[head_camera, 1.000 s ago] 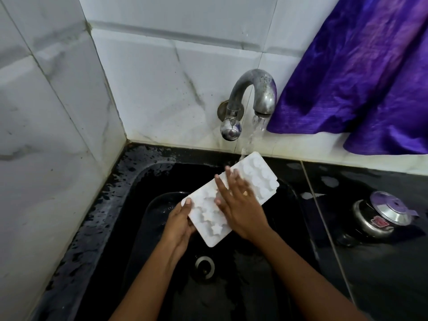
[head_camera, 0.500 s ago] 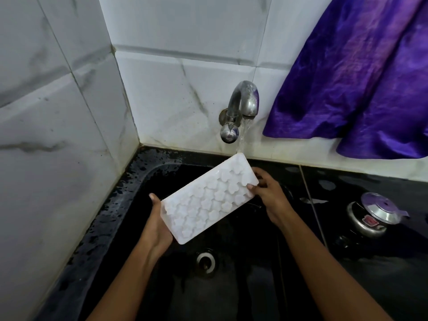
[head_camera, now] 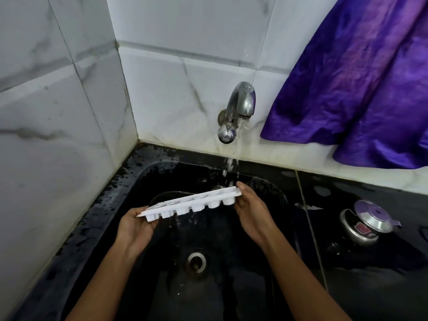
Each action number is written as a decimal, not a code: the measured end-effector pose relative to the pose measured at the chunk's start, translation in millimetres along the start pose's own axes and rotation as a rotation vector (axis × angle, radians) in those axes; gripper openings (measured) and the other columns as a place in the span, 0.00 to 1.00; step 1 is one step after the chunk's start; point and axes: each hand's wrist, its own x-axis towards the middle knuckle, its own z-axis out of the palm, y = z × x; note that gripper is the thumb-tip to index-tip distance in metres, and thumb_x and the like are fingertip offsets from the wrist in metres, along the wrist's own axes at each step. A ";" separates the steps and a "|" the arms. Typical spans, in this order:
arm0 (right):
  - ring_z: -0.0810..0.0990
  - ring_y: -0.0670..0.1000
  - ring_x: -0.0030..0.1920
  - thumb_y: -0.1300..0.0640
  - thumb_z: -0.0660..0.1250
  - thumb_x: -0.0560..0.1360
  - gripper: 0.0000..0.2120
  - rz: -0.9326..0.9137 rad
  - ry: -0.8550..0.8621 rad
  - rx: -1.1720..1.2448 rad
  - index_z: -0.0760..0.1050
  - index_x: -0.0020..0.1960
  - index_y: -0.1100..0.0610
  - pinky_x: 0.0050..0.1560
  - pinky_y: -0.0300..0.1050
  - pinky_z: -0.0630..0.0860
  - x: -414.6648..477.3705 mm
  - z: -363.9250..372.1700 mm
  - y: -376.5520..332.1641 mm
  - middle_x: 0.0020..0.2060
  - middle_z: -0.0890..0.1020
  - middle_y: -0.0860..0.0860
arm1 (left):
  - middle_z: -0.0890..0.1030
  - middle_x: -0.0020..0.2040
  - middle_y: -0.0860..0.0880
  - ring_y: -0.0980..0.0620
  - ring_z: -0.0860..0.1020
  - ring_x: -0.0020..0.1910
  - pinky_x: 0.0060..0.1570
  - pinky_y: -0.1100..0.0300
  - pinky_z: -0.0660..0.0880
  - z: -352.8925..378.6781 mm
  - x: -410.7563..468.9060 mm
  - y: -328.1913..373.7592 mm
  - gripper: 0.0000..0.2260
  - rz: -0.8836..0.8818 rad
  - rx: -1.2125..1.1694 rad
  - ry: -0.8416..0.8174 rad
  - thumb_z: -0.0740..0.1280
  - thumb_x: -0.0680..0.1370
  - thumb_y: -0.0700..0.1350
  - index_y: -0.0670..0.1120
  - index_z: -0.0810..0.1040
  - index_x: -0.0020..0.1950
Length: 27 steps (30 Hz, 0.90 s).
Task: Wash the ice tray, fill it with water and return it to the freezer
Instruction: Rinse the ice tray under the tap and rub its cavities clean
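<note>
A white ice tray [head_camera: 192, 203] hangs over the black sink [head_camera: 129, 181], nearly edge-on to me, with its cups pointing down toward me. My left hand [head_camera: 136, 225] holds its lower left end from beneath. My right hand [head_camera: 251, 209] grips its upper right end, thumb on the top edge. Water runs from the metal tap [head_camera: 240, 105] onto the tray's right end and drips off its underside.
The sink drain [head_camera: 196, 262] lies below the tray. White marble tiles close the left and back. A purple cloth [head_camera: 361, 84] hangs at the upper right. A steel pot with a lid [head_camera: 368, 222] sits on the black counter to the right.
My right hand left the tray's face and took its right end. The tray turned from facing me to nearly edge-on, and water now spills off it.
</note>
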 end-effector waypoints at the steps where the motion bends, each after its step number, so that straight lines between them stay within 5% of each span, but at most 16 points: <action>1: 0.77 0.52 0.55 0.63 0.57 0.79 0.16 0.008 -0.003 0.005 0.69 0.66 0.62 0.54 0.42 0.74 -1.5 -2.0 1.2 0.57 0.77 0.56 | 0.79 0.47 0.38 0.44 0.77 0.47 0.40 0.57 0.80 -1.9 0.2 0.2 0.15 0.010 -0.006 -0.017 0.60 0.63 0.35 0.34 0.73 0.49; 5: 0.77 0.53 0.43 0.69 0.54 0.77 0.18 0.031 0.000 0.046 0.67 0.66 0.62 0.37 0.43 0.72 -5.6 -7.2 0.8 0.52 0.78 0.58 | 0.76 0.55 0.38 0.45 0.76 0.48 0.34 0.63 0.78 -5.8 0.8 -0.7 0.28 0.051 0.121 -0.025 0.54 0.63 0.35 0.35 0.68 0.63; 9: 0.78 0.53 0.44 0.71 0.54 0.76 0.19 0.049 0.014 0.077 0.68 0.66 0.63 0.39 0.46 0.73 -8.9 -12.0 1.4 0.53 0.78 0.57 | 0.78 0.56 0.40 0.44 0.77 0.52 0.44 0.59 0.79 -8.2 2.9 -2.2 0.27 0.064 0.157 -0.069 0.54 0.63 0.35 0.38 0.72 0.62; 13: 0.78 0.56 0.54 0.71 0.54 0.76 0.20 0.038 0.058 0.095 0.68 0.66 0.62 0.46 0.47 0.76 -12.2 -20.2 -1.0 0.61 0.76 0.58 | 0.84 0.51 0.44 0.48 0.82 0.48 0.43 0.61 0.80 -1.2 6.3 -5.7 0.23 0.056 0.180 -0.141 0.56 0.67 0.35 0.42 0.76 0.59; 20: 0.76 0.57 0.58 0.70 0.54 0.77 0.21 0.019 0.154 0.040 0.65 0.70 0.61 0.43 0.45 0.76 -11.3 -42.9 -5.5 0.65 0.74 0.58 | 0.84 0.51 0.47 0.53 0.83 0.48 0.44 0.61 0.81 12.5 8.7 -24.4 0.14 0.114 0.245 -0.241 0.54 0.80 0.39 0.46 0.77 0.58; 27: 0.80 0.50 0.46 0.70 0.52 0.77 0.20 -0.015 0.216 -0.024 0.68 0.68 0.61 0.35 0.41 0.78 -7.6 -66.3 -10.9 0.55 0.78 0.54 | 0.77 0.62 0.43 0.49 0.78 0.55 0.46 0.62 0.79 28.4 7.8 -39.4 0.18 0.093 0.279 -0.285 0.55 0.80 0.38 0.42 0.69 0.69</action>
